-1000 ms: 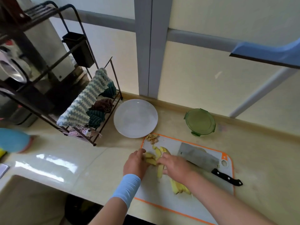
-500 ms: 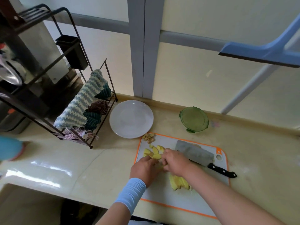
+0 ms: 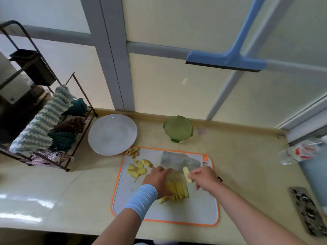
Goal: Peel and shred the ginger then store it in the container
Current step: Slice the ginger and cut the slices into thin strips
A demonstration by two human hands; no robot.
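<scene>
On the orange-rimmed cutting board (image 3: 194,213) lies a row of peeled yellow ginger slices (image 3: 178,190). My left hand (image 3: 158,179) rests against the left side of that row, fingers laid over it. My right hand (image 3: 203,177) pinches one ginger slice (image 3: 187,174) just above the row's right end. More loose ginger slices (image 3: 138,167) lie at the board's left, with a small heap of brown peel (image 3: 132,152) at its top left corner. A cleaver (image 3: 178,160) lies flat at the board's far edge, its handle hidden behind my right hand. The green lidded container (image 3: 177,129) stands behind the board.
A white plate (image 3: 112,134) sits left of the container. A wire rack with cloths (image 3: 53,131) stands at the far left. A plastic bottle (image 3: 297,152) lies at the right, a patterned object (image 3: 307,209) near the right edge. A blue squeegee (image 3: 224,61) hangs on the window.
My right hand has lifted one ginger slice from the loose pile and carried it right. My left hand has moved from the loose slices to the stacked row. The camera view shifted.
</scene>
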